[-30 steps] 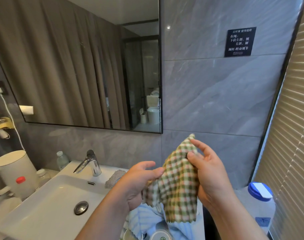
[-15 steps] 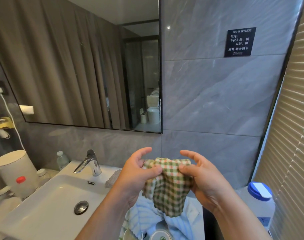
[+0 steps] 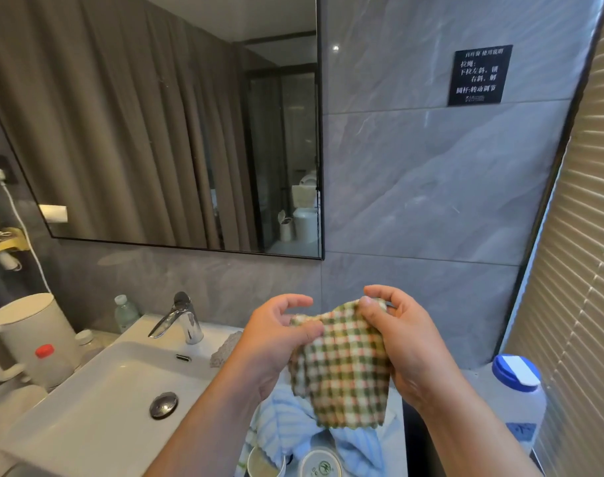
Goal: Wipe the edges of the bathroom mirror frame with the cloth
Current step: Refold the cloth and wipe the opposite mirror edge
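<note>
A green, white and orange checked cloth (image 3: 345, 370) hangs in front of me, below the mirror's lower right corner. My left hand (image 3: 276, 342) pinches its upper left edge between thumb and fingers. My right hand (image 3: 400, 342) pinches the upper right edge. The large wall mirror has a thin black frame (image 3: 320, 132) running down its right side and along its bottom edge. Both hands are well below the frame and do not touch it.
A white sink (image 3: 97, 401) with a chrome faucet (image 3: 180, 321) sits at the lower left, beside a white kettle (image 3: 29, 335) and a small bottle (image 3: 125, 313). A light blue towel (image 3: 283, 425) lies under the cloth. A blue-capped jug (image 3: 514, 390) stands right, by window blinds (image 3: 586, 270).
The cloth went from held upright by my right hand to bunched, then spread between both hands. My hands have shifted slightly apart along its top edge.
</note>
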`<state>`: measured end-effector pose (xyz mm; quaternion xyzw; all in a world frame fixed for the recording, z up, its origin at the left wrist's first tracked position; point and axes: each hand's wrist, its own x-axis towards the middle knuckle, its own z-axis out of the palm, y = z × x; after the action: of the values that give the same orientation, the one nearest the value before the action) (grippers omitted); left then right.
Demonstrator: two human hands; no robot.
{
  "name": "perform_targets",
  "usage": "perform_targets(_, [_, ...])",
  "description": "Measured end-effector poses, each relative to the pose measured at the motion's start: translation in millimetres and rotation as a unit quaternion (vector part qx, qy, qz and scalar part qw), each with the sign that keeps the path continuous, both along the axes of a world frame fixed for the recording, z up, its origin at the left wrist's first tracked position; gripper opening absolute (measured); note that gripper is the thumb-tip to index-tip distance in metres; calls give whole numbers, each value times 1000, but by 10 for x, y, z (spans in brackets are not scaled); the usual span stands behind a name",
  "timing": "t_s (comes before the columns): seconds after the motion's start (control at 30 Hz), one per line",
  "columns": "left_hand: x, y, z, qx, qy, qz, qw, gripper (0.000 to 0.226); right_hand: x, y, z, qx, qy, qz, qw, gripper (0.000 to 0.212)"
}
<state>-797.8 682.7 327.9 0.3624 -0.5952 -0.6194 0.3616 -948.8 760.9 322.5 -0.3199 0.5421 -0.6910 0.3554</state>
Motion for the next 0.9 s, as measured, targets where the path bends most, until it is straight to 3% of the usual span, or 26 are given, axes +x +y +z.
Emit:
perform_targets(0.17, [-32, -99, -60, -12, -15, 93, 996, 3, -39, 0, -32, 43, -4, 96, 994, 41])
perform_targets(0.3, [-44, -96, -71, -19, -9, 85, 996, 9, -39, -28, -80, 67, 1, 115, 991, 45])
perform_targets(0.43, [2, -115, -117, 27, 4, 7, 1000, 44, -77, -72, -75, 4, -25, 48, 999, 43])
perform_targets(0.53, [11, -137, -132, 22, -7, 41, 999, 33, -97, -78, -59, -23, -56, 49, 997, 39])
perform_targets(0.73, [-26, -153, -129, -14, -34, 59, 998, 9, -54, -85, -143, 18, -30, 104, 994, 74])
perform_targets(0.83, [10, -148, -139, -23, -37, 19, 999, 28, -91, -98, -168, 19, -20, 78, 997, 71])
perform_targets(0.9, [24, -171, -157, -30, -43, 38, 998, 29, -102, -93, -171, 19, -18, 66, 997, 69])
